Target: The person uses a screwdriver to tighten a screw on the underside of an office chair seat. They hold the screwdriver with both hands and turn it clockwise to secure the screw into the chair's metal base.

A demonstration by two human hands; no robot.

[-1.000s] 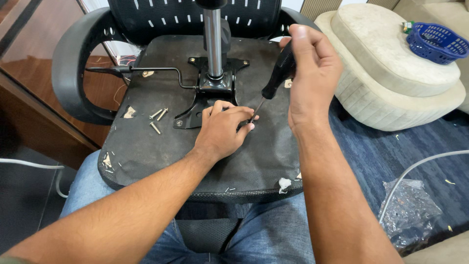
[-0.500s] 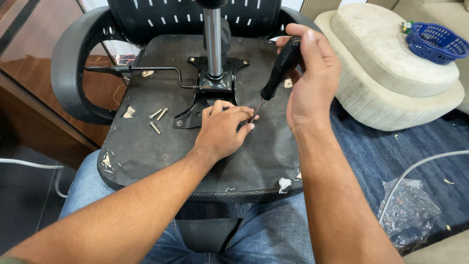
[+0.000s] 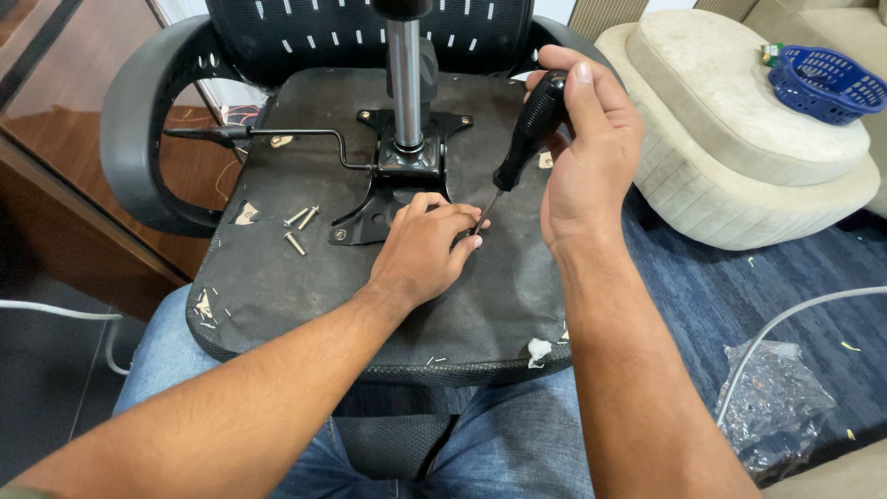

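- Nearest the camera: the person's lap in blue jeans point(image 3: 517, 444), with an upturned black office-chair seat point(image 3: 277, 296) resting across the knees, its fabric underside facing up.
- Left hand point(image 3: 420, 254) lies on that underside, fingers curled in tight around the spot where the tool tip lands. Looks like they're pinching something small there, but the fingers hide it, so I can't tell what.
- Right hand point(image 3: 591, 157) has a closed grip wrapped around the black handle of a screwdriver point(image 3: 531, 129), thumb up along the top. The thin metal shaft slants down and left, and its tip meets the left fingertips just right of the bracket.
- Just past the left hand: a black metal mounting bracket point(image 3: 374, 212) flat on the seat, with a shiny steel gas-lift column point(image 3: 405, 83) standing up out of it.
- Left of the bracket: three loose silver screws point(image 3: 300, 226) lying close together, and a thin black bent lever rod point(image 3: 296, 137) running out toward the curved black plastic armrest point(image 3: 139, 139).
- Farther back: the black mesh chair back point(image 3: 370, 28).
- Off to the right, on the dark blue carpet point(image 3: 730, 286): a crumpled clear plastic bag point(image 3: 771, 416), a cream round cushioned pouffe point(image 3: 739, 139), and beyond it a small blue plastic basket point(image 3: 822, 83).
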